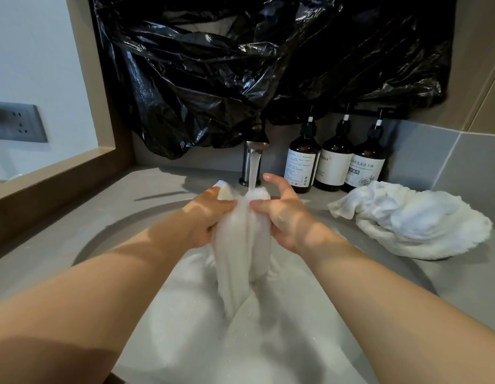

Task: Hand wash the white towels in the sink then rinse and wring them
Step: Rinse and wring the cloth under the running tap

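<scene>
Over the sink (96,242), both hands hold 1 bunched white towel (246,245) up under the tap (250,156), stream (253,176) landing on its top fold. Left hand (207,217) grips the left side, fingers curled round the cloth; a pale lump above that thumb is soap or a towel fold, cannot tell. Right hand (287,220) pinches the right side with thumb and lower fingers, index lifted clear. Towel tail hangs down into suds (185,328) filling the basin. 2nd towel (412,223) lies crumpled on the counter (467,278) at right, near 3 bottles (303,162). Black bag (240,65) hangs above.

Step looks like scrub or early rinse, hard to split. To do it well: rub the 2 gripped folds against each other under the flow, shift grip down the length so the tail gets worked too, keep cloth low over the basin so splash stays off the counter and off the 2nd towel. Basin is full of suds, so wringing seems premature
</scene>
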The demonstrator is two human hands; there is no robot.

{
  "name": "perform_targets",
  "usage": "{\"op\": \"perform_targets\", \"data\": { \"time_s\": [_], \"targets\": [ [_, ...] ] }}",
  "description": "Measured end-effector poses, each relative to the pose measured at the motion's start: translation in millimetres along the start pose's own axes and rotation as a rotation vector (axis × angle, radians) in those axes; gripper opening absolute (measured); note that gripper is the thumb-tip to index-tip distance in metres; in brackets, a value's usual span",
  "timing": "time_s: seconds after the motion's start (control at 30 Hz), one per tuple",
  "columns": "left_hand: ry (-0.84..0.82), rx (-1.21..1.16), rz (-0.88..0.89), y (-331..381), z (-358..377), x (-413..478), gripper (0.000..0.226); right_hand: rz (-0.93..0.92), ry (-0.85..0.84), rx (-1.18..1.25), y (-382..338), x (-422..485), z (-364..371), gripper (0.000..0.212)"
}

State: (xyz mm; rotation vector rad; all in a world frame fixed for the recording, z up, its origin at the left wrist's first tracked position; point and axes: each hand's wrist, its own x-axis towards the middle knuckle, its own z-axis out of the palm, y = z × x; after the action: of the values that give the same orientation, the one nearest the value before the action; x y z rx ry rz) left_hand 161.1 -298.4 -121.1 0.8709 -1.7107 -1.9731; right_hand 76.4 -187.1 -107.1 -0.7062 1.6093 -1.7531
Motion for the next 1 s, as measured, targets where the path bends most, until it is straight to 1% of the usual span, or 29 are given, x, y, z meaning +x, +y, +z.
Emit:
{"op": "perform_targets", "data": {
  "time_s": [0.07,0.1,0.2,0.27,0.37,0.4,0.43,0.47,0.5,0.53,0.57,0.63,0.7,0.73,0.8,0.83,0.87,0.9,0.93,1.0],
  "targets": [
    [0.025,-0.023,-0.038,2.4,4.4,-1.4,0.042,-0.022,0.018,0.007,-0.1,-0.1,0.6,0.05],
    [0.037,-0.041,-0.053,3.3,7.3,-3.8,0.038,-0.039,0.035,-0.044,1.4,0.4,0.7,0.046],
    [0.061,-0.131,-0.073,2.7,11.4,-1.6,0.031,-0.093,0.06,-0.322,5.0,2.6,1.7,0.03],
    [0.044,-0.135,-0.039,2.4,13.9,-3.4,0.024,-0.091,0.098,-0.414,8.0,7.4,0.7,0.022],
    [-0.041,-0.154,0.01,0.7,14.1,-4.9,0.01,-0.051,0.162,-0.364,9.9,15.2,-3.7,0.017],
    [-0.077,-0.169,0.012,-1.3,13.7,-6.1,0.01,-0.009,0.175,-0.294,10.6,16.6,-5.1,0.013],
    [-0.102,-0.182,0.011,-5.1,12.0,-5.0,0.019,0.048,0.165,-0.19,11.0,16.6,-6.5,0.009],
    [-0.101,-0.2,0.002,-9.6,11.0,-4.2,0.036,0.114,0.131,-0.079,11.5,14.1,-7.2,0.012],
    [-0.072,-0.213,-0.012,-13.6,10.0,-4.4,0.051,0.169,0.077,0.003,12.8,9.8,-8.0,0.023],
    [-0.042,-0.221,-0.01,-16.2,9.6,-6.7,0.058,0.198,0.025,0.024,14.4,5.9,-9.3,0.036],
    [-0.006,-0.225,0.001,-18.2,9.0,-8.1,0.057,0.209,-0.004,0.007,16.4,2.1,-9.7,0.046],
    [0.028,-0.242,0.023,-19.0,8.2,-14.8,0.044,0.218,0.006,0.007,17.6,-7.2,-7.1,0.053],
    [0.04,-0.149,0.056,-21.5,7.6,-20.9,0.033,0.247,0.077,0.046,19.6,-13.1,-1.7,0.052],
    [0.064,-0.098,0.049,-24.9,8.0,-23.9,0.031,0.274,0.117,0.043,22.2,-16.9,1.9,0.052],
    [0.154,-0.142,-0.027,-30.6,9.7,-28.6,0.029,0.296,0.188,0.044,26.8,-25.8,8.2,0.051],
    [0.18,-0.183,-0.061,-33.9,9.5,-31.7,0.023,0.299,0.224,0.052,27.5,-30.7,10.6,0.049],
    [0.174,-0.21,-0.098,-34.4,9.8,-35.2,0.014,0.304,0.261,0.061,27.4,-34.5,12.0,0.046],
    [0.148,-0.239,-0.14,-36.6,8.2,-37.3,0.011,0.311,0.303,0.069,26.7,-37.0,13.1,0.043],
    [0.105,-0.269,-0.187,-35.9,6.8,-42.5,0.013,0.319,0.345,0.08,25.5,-38.1,14.0,0.041],
    [0.0,-0.296,-0.272,-39.7,1.7,-45.7,0.026,0.31,0.399,0.09,20.7,-38.4,18.0,0.037]
  ]
}}
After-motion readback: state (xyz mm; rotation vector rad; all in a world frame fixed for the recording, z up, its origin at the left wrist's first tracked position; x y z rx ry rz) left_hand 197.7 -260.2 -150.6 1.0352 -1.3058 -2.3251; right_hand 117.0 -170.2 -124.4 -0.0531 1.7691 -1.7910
